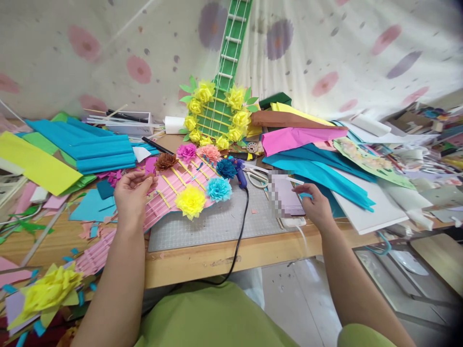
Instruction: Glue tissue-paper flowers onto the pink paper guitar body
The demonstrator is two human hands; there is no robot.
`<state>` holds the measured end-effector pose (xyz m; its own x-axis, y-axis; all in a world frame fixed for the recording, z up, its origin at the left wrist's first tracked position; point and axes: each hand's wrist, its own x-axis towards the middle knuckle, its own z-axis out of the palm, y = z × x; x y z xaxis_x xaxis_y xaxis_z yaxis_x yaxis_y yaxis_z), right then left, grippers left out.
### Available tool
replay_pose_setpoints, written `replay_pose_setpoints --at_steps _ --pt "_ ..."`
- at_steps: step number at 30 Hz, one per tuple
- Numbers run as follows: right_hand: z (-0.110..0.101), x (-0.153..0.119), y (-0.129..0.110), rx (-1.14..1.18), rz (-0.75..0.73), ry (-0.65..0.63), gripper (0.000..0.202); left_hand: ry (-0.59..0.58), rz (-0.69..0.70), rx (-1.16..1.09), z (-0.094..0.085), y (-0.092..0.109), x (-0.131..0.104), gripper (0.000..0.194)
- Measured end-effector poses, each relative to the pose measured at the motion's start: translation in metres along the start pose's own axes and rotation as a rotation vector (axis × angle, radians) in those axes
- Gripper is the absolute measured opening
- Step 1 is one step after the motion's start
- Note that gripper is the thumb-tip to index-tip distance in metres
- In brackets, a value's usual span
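My left hand (133,195) is over the neck of a pink paper guitar (170,190), its thumb and fingertips drawn together beside a scrap of magenta paper (150,166). Whatever lies in that pinch is too small to make out. The guitar bears yellow strips and paper flowers in several colours, among them a yellow flower (190,201) and a light blue flower (218,189). On the right, my right hand (315,205) reaches its forefinger onto a phone-like lilac slab (292,200), partly blurred out. Those fingers are apart, and nothing visible is gripped.
A green paper guitar (222,103) with yellow flowers leans at the back. A purple glue gun (240,174) with a black cord (240,236) and scissors (257,177) lie on the cutting mat (202,233). Crepe paper (101,149) is piled left; blue paper (318,173) lies right.
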<state>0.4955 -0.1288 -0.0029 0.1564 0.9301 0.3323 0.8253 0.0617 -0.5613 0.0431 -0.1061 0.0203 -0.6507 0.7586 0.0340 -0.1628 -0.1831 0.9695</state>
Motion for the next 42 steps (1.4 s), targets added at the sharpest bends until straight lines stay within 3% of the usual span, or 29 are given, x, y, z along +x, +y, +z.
replay_pose_setpoints --at_steps 3,10,16,19,23,28,32,37,42 --pt "0.007 0.008 -0.009 0.044 0.002 -0.001 0.032 -0.026 -0.021 0.01 0.003 0.0 -0.004 0.032" --pt "0.041 0.036 -0.063 0.121 -0.123 -0.126 0.039 -0.059 -0.038 0.033 0.005 -0.001 -0.009 0.031" --pt "0.04 0.044 -0.055 0.164 -0.038 -0.04 0.038 -0.034 -0.044 0.033 -0.002 0.002 -0.007 0.03" --pt "0.044 0.038 -0.062 0.262 -0.025 -0.09 0.037 -0.042 -0.073 0.045 0.003 -0.003 -0.009 0.029" --pt "0.073 0.037 -0.092 0.366 -0.004 -0.229 0.039 -0.078 -0.035 0.085 0.015 -0.011 -0.012 0.03" --pt "0.116 0.056 -0.117 0.485 0.078 -0.22 0.049 -0.163 -0.039 0.076 0.022 -0.01 -0.016 0.032" --pt "0.133 0.064 -0.123 0.453 0.113 -0.203 0.046 -0.193 -0.055 0.076 0.022 -0.007 -0.017 0.031" --pt "0.128 0.056 -0.12 0.419 0.131 -0.228 0.042 -0.166 -0.063 0.068 0.02 -0.006 -0.015 0.031" --pt "0.083 0.041 -0.082 0.26 0.021 -0.178 0.046 -0.156 -0.024 0.097 0.017 -0.006 -0.012 0.029"
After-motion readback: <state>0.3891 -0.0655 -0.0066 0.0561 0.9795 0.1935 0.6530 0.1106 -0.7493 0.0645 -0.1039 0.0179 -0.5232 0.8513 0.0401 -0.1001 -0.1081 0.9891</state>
